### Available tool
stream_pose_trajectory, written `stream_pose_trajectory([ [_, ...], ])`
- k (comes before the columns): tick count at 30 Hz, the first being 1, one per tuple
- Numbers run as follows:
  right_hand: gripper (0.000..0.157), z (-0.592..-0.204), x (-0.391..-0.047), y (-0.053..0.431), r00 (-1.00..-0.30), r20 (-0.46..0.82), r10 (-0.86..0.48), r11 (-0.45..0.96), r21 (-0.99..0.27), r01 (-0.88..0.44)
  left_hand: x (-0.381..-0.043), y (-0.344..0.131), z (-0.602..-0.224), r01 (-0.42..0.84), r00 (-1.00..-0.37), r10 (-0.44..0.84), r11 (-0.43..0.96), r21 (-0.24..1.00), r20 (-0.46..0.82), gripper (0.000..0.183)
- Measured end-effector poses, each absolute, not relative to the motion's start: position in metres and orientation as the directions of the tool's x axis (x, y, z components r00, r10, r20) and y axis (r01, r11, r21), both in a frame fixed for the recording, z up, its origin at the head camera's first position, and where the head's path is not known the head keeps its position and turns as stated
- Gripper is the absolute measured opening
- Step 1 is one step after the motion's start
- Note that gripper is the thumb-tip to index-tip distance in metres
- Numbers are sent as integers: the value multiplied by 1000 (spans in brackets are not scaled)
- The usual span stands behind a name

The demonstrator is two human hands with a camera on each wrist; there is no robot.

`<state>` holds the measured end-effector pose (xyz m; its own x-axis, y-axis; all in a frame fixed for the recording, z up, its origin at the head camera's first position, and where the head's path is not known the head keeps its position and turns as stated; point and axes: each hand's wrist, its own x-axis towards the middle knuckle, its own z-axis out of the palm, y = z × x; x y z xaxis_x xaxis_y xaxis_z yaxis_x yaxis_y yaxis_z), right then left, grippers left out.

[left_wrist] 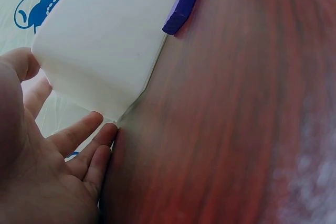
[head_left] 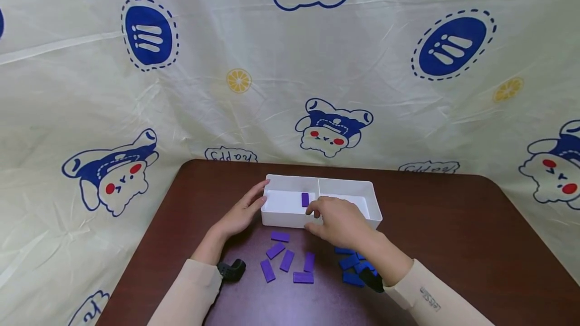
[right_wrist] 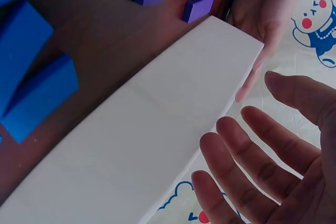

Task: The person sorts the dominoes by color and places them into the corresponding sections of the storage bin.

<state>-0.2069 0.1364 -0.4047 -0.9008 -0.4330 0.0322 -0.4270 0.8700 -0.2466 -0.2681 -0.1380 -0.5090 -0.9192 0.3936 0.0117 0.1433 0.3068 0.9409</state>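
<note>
A white two-compartment box stands on the table. My left hand rests against its left end with fingers extended, thumb near the rim; in the left wrist view the fingertips meet the end wall. My right hand is over the front wall near the divider, its fingers loosely bent and nothing between them. One purple block shows in the left compartment, just beyond the right fingertips. The right hand and forearm hide part of the right compartment.
Several purple blocks lie scattered in front of the box. Several blue blocks lie in a cluster at the right, partly under the right forearm. A printed cloth hangs behind the brown table.
</note>
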Motion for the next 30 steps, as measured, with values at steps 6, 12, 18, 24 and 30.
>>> stream_pose_trajectory([
  [6,25,-411,-199,137,-897,7,-443,864,-265,-429,-268,-139,-514,154,-915,402,307,939,18,54],
  [12,24,-415,-194,135,-883,6,-470,850,-269,-454,-268,-139,-512,159,-913,407,308,938,21,51],
  [18,28,-421,-191,133,-863,-18,-506,838,-248,-486,-271,-140,-507,171,-916,399,311,935,34,50],
  [24,28,-428,-187,134,-842,-24,-539,827,-202,-525,-271,-140,-506,166,-915,403,309,936,29,51],
  [30,25,-430,-183,137,-826,-62,-560,817,-208,-538,-270,-139,-508,172,-910,413,299,939,35,51],
])
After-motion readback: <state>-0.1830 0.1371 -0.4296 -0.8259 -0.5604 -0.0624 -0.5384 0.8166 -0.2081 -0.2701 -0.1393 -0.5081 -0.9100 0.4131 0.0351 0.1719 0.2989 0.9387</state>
